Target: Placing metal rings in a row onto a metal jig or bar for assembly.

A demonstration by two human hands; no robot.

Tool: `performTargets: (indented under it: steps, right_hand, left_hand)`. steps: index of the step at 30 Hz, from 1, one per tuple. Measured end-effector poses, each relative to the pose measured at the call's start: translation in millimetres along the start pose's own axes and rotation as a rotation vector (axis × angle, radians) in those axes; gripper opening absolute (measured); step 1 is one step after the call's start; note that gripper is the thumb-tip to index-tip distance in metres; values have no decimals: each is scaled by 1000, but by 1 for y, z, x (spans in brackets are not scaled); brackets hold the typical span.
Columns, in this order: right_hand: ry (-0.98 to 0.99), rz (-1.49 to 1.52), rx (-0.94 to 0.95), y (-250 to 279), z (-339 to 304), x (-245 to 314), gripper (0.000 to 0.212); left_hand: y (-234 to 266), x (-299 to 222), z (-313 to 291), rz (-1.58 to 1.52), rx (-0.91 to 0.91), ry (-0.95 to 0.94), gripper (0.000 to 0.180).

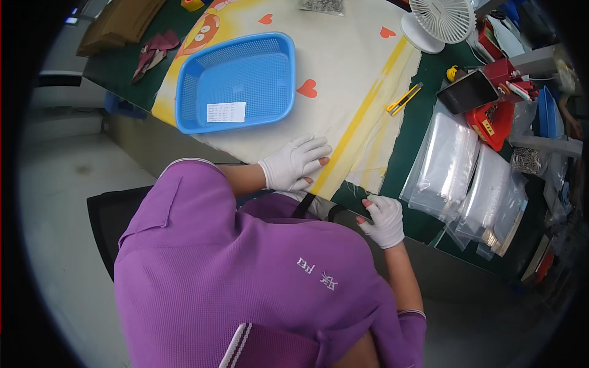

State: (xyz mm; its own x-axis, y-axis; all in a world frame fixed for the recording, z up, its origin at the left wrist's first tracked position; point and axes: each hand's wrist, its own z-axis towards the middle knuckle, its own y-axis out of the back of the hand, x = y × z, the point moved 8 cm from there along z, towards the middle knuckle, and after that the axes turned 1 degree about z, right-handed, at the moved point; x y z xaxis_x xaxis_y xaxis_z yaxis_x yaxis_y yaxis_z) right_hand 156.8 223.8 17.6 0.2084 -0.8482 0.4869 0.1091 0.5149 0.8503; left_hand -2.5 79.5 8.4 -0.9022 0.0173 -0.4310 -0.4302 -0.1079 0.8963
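Note:
My left hand (296, 163), in a white glove with bare fingertips showing, lies flat with fingers stretched on a pale cloth (334, 116) printed with red hearts and a yellow stripe. Nothing is held in it. Beside the cloth's frayed corner, at the near table edge, is my right hand (384, 221), gloved the same way. Its thumb and forefinger tips are apart, and no object shows between them; the other fingers are partly hidden. Beyond my left hand, a blue perforated plastic basket (236, 80) rests on the cloth, with a white paper label (226, 112) inside.
Right of the cloth lies a yellow utility knife (405, 99) on the green tabletop (417, 122). Stacked clear plastic bags (448, 162), a black phone (468, 92) and a red tray (492, 126) stand further right. A white fan (443, 21) is at the back; cardboard (123, 27) sits far left.

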Motion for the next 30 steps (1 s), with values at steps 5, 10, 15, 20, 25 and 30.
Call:
performTargets:
  steps: [5, 10, 15, 20, 25, 30]
  right_hand:
    - [70, -68, -106, 4, -5, -3, 76]
    - [19, -259, -195, -11, -13, 11, 101]
    - [-411, -544, -451, -31, -42, 2, 83]
    - [-543, -765, -546, -38, -47, -1, 70]
    - [-579, -825, -606, -35, -46, 4, 70]
    - [-709, -814, -603, -36, -48, 5, 64]
  left_hand:
    - [-7, -3, 6, 28, -102, -31, 65]
    - [-4, -4, -14, 19, -264, -94, 54]
    - [9, 1, -42, -163, -622, -176, 40]
    - [92, -6, -111, -69, -719, -279, 36]
    - [158, 70, -212, -64, -1180, -98, 40]
    - [134, 100, -244, 202, -959, 204, 54]
